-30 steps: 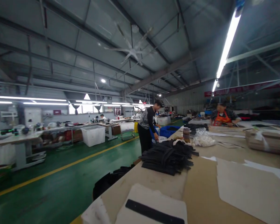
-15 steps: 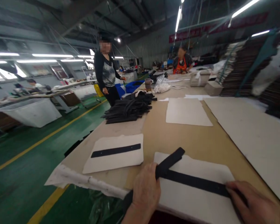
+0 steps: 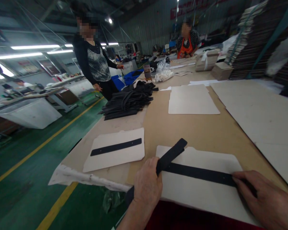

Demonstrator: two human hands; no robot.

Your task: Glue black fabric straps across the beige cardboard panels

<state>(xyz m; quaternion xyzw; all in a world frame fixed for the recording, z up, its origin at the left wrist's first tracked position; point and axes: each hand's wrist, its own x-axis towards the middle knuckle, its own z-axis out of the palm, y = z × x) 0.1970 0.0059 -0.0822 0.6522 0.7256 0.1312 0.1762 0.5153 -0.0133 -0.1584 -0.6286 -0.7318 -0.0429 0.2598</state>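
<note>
My left hand (image 3: 148,182) is closed around black strips (image 3: 172,155), whose one end slants up past the thumb while the other sticks out below the wrist. How many it holds I cannot tell. Under my hands a pale board (image 3: 201,199) lies near the table edge. Across it runs a flat black strip (image 3: 199,173) with small dots near its ends. My right hand (image 3: 261,191) pinches the strip's right end between thumb and fingertips. To the left, a second pale board (image 3: 120,159) bears another black strip (image 3: 116,147).
A pile of black strips (image 3: 127,103) sits on the table's far left. Further off lie a pale board (image 3: 192,100) and a plastic bag (image 3: 163,72). Large pale sheets (image 3: 261,108) cover the right side. One person (image 3: 98,60) stands at left, another (image 3: 186,43) behind the table.
The view has tilted down and come closer to the table. Both hands keep their hold on the strips, and the boards lie as before. The standing person at left appears nearer.
</note>
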